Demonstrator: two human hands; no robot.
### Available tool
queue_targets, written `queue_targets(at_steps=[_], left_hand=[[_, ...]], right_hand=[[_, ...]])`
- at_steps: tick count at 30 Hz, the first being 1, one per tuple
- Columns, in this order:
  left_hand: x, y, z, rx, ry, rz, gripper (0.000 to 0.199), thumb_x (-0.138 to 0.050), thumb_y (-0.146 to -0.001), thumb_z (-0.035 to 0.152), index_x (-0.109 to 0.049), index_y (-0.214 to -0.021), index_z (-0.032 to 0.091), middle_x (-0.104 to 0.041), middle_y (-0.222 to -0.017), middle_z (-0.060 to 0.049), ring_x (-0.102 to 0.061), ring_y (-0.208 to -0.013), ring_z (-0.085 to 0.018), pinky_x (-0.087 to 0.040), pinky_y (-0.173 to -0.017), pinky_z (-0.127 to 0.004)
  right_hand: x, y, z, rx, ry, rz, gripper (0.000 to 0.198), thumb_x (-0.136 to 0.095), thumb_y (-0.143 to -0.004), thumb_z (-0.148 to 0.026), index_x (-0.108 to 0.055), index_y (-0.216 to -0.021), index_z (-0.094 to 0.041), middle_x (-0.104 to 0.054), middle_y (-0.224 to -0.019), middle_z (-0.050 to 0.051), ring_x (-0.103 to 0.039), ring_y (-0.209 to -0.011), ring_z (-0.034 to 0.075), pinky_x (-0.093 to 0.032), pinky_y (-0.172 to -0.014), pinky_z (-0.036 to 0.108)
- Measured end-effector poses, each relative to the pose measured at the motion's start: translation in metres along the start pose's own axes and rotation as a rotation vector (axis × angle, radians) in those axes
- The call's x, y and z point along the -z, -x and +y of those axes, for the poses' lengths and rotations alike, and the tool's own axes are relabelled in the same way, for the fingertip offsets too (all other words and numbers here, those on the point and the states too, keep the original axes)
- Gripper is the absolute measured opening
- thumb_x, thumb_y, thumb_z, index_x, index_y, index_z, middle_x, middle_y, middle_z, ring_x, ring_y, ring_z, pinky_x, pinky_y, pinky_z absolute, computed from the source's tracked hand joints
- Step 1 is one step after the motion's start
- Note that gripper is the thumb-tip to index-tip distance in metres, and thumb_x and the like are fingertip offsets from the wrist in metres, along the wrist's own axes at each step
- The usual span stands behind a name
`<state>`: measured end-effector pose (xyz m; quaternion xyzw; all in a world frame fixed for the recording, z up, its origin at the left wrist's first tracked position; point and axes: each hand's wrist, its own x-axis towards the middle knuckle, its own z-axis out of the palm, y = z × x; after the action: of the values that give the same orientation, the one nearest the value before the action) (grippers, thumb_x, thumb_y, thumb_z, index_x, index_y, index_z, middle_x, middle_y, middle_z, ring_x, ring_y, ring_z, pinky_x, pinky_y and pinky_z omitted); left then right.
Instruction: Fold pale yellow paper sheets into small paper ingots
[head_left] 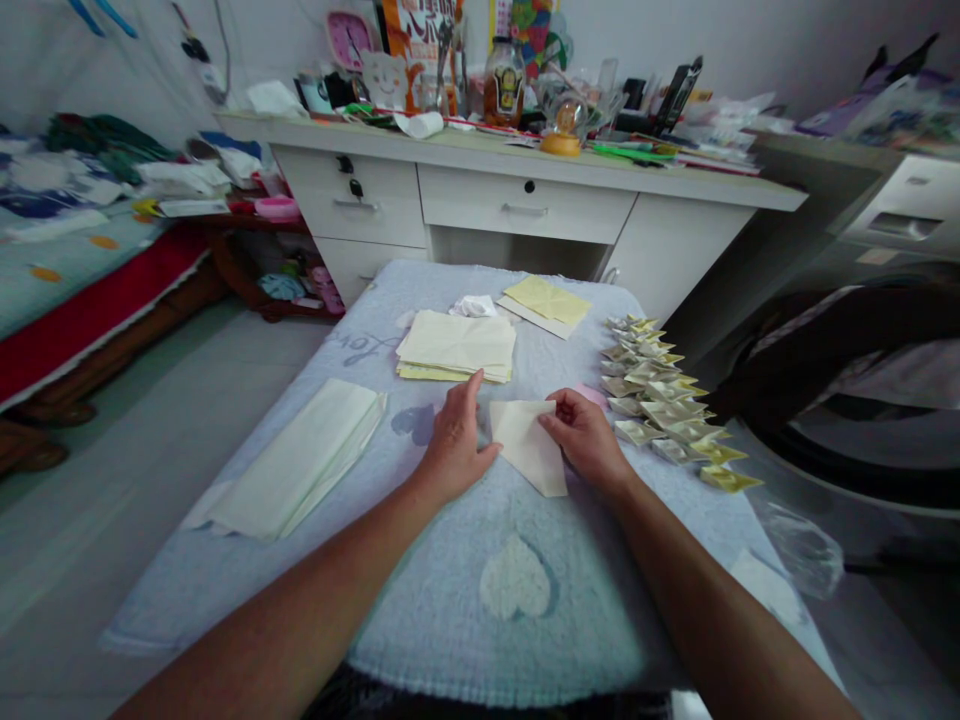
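A small sheet of cream paper (529,440) with one corner folded is pinched at its upper right by my right hand (583,432). My left hand (459,440) is just left of the paper, thumb and fingers spread, with nothing in it. Beyond my left hand lies a stack of cream and yellow paper sheets (457,345). Several folded paper boats (660,385) stand in rows to the right of my right hand. On the left rests a folded bundle of larger pale paper (304,460).
A blue cloth with heart prints (420,620) covers the table. Yellow and white sheets (546,303) and a crumpled white tissue (474,306) lie at its far side. Behind stands a cluttered white desk (517,205); a washing machine (892,225) is at right, a bed (82,260) at left.
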<state>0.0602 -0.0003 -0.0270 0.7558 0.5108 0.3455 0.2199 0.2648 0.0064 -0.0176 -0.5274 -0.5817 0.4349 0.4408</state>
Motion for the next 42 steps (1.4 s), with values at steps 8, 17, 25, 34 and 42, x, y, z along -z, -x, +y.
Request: queue_targets(at_steps=[8,17,25,34,42], left_hand=[[0.009,-0.006,-0.001,0.073,0.223,-0.07,0.008,-0.059,-0.079,0.026,-0.057,-0.081,0.018,-0.061,-0.088,-0.002,-0.057,-0.087,-0.018,-0.045,-0.084,-0.033],[0.009,-0.005,0.005,0.27,0.686,0.077,0.029,-0.063,-0.074,0.021,-0.052,-0.101,0.019,-0.059,-0.081,0.002,-0.056,-0.067,-0.009,-0.044,-0.064,-0.021],[0.01,-0.005,0.008,0.296,0.787,0.088,0.046,-0.064,-0.068,0.013,-0.046,-0.11,0.02,-0.056,-0.099,-0.001,-0.058,-0.071,-0.008,-0.046,-0.069,-0.023],[0.011,-0.005,0.012,0.268,0.925,0.014,0.053,-0.059,-0.076,0.019,-0.036,-0.123,0.022,-0.061,-0.088,0.001,-0.058,-0.077,-0.012,-0.043,-0.071,-0.023],[0.015,-0.007,0.01,0.346,0.874,0.211,0.063,-0.069,-0.069,0.023,-0.037,-0.123,0.026,-0.059,-0.099,0.001,-0.056,-0.064,-0.007,-0.046,-0.062,-0.022]], right_hand=[[-0.005,0.003,0.001,-0.104,-0.39,0.081,0.028,-0.072,-0.065,-0.03,-0.048,-0.074,-0.019,-0.052,-0.062,-0.007,-0.047,-0.055,0.009,-0.034,-0.052,0.019],[-0.011,0.009,-0.006,-0.153,-0.452,-0.005,0.029,-0.073,-0.064,-0.028,-0.048,-0.078,-0.02,-0.056,-0.06,-0.007,-0.051,-0.051,0.009,-0.039,-0.051,0.021],[-0.008,0.011,-0.006,-0.128,-0.366,-0.058,0.025,-0.069,-0.067,-0.029,-0.049,-0.079,-0.02,-0.058,-0.065,-0.006,-0.053,-0.051,0.01,-0.046,-0.05,0.024],[-0.002,0.015,-0.019,0.091,0.185,-0.065,0.025,-0.061,-0.077,-0.031,-0.062,-0.098,-0.017,-0.065,-0.082,0.001,-0.054,-0.068,0.014,-0.042,-0.062,0.024],[-0.006,0.019,-0.009,-0.045,-0.314,-0.358,0.033,-0.067,-0.078,-0.037,-0.053,-0.102,-0.019,-0.063,-0.081,0.0,-0.057,-0.068,0.012,-0.043,-0.062,0.022]])
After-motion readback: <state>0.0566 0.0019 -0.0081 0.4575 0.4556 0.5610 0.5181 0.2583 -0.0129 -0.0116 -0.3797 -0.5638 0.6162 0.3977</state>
